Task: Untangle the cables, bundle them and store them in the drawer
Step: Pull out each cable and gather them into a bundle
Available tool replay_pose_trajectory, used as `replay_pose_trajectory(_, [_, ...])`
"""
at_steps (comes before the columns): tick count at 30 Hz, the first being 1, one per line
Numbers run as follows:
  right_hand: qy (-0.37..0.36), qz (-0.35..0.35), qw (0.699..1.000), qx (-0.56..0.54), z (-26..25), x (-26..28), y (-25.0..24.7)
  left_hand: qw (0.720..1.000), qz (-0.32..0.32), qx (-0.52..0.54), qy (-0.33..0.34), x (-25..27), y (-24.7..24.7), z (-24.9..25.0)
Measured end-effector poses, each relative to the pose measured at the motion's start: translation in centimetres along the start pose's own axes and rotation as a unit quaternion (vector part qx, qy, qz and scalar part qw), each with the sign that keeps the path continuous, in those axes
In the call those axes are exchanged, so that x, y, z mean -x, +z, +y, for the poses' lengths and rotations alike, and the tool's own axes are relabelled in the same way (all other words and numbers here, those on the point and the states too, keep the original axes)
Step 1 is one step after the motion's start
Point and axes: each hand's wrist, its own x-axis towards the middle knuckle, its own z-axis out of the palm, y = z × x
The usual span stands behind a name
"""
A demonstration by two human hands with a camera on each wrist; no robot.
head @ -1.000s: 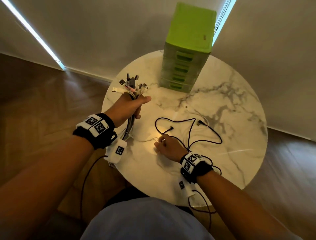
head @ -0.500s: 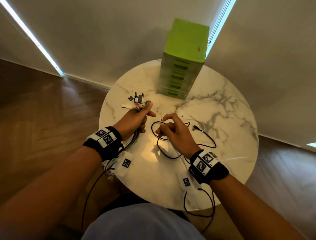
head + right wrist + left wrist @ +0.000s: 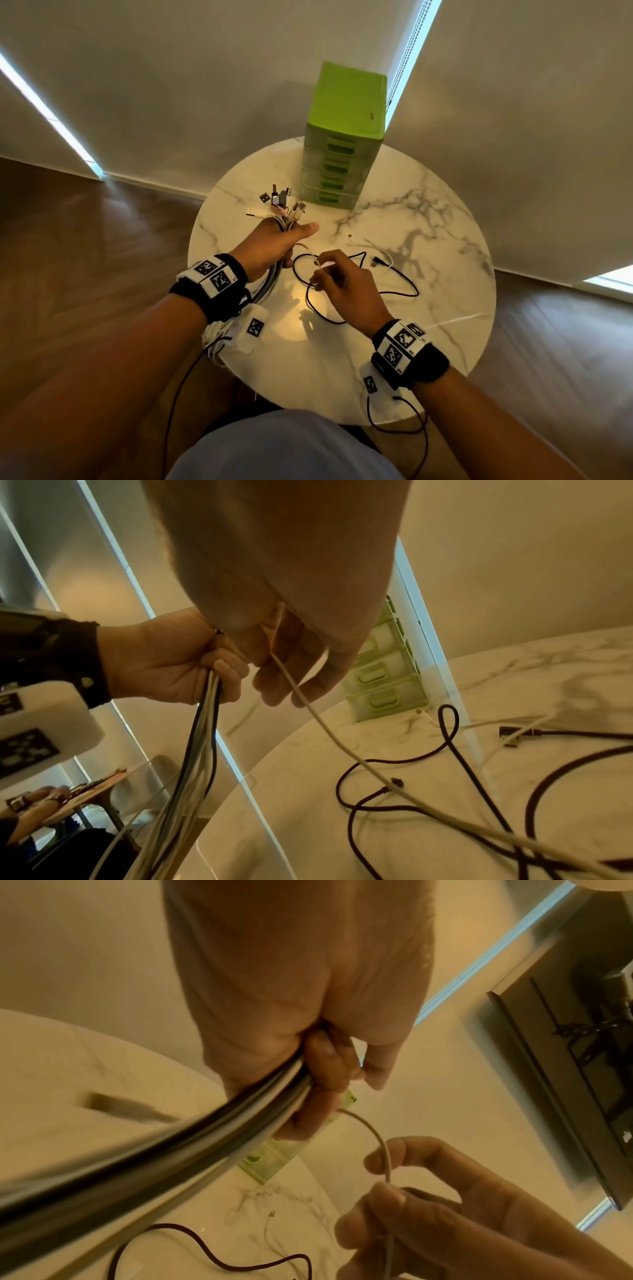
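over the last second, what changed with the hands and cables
The right hand lifted off the table with a thin white cable pinched in its fingers and moved toward the left hand. The left hand still grips the cable bundle; the black cable and green drawer unit stayed put.

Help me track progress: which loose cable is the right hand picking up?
The thin white cable, pinched in the right hand. The dark braided cable lies untouched on the round marble table, under it.
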Motion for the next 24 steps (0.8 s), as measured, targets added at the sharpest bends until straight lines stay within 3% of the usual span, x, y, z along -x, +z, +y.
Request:
replay_pose_trajectory(4, [0.02,0.08,0.996,-0.028,0.0,-0.7,0.0,0.999,0.011,0.047,-0.019,0.2,-0.7,0.4])
replay_pose_trajectory(13, [-0.028,-0.015,0.998,0.052,-0.7,-0.9,1.8,0.998,-0.05,0.027,-0.009,0.7,-1.2,0.7])
replay_pose_trajectory(17, [0.013,-0.051,0.998,-0.025,-1.3,-2.0,0.7,0.996,-0.087,0.016,-0.009,0.6,-2.3,0.9])
replay_pose_trajectory(24, [0.121,-0.03,0.984,-0.128,-2.8,-6.1,-1.2,0.987,-0.155,-0.045,-0.01,1.1,-2.4,1.4])
